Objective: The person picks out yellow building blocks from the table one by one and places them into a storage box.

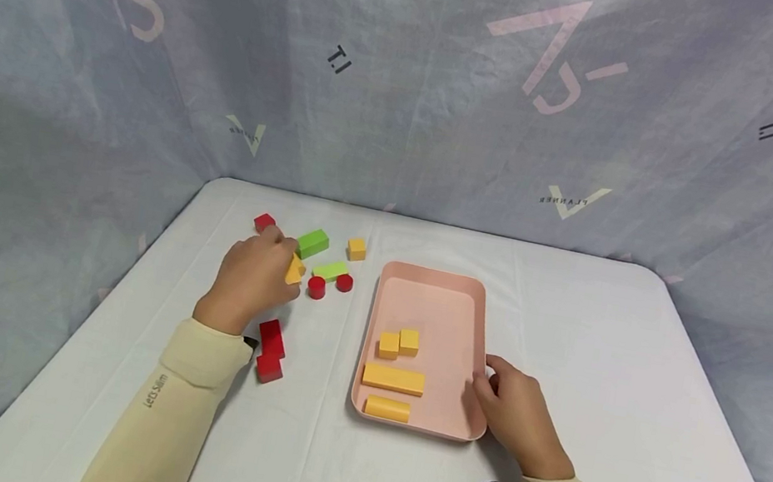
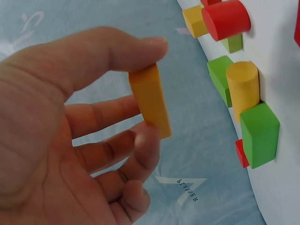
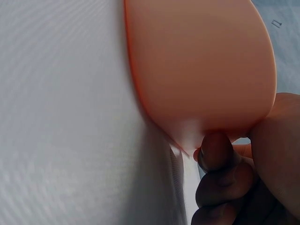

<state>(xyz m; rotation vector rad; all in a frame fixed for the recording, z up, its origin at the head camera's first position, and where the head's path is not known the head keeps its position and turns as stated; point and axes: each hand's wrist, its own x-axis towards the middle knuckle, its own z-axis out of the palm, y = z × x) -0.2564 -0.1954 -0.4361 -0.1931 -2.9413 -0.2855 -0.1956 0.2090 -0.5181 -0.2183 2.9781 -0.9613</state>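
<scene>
Between thumb and fingertips, my left hand (image 1: 255, 274) pinches a yellow block (image 2: 150, 101), raised over the left part of the table. My right hand (image 1: 518, 414) grips the right rim of a pink tray (image 1: 436, 283), thumb over the edge and fingers outside against the wall, as the right wrist view shows. Inside the tray lie two yellow cubes (image 1: 398, 344), a long yellow block (image 1: 393, 379) and a rounded yellow block (image 1: 387, 409). Close by the left hand are a green block (image 1: 314, 243), a lighter green block (image 1: 331, 270) and two red round blocks (image 1: 316, 287).
A yellow cube (image 1: 356, 249) and a red block (image 1: 264, 222) lie toward the back of the white table (image 1: 571, 321). Two red blocks (image 1: 271, 351) sit beside the left sleeve. A yellow cylinder (image 2: 243, 89) stands out in the left wrist view. Grey printed cloth (image 1: 407, 109) hangs behind.
</scene>
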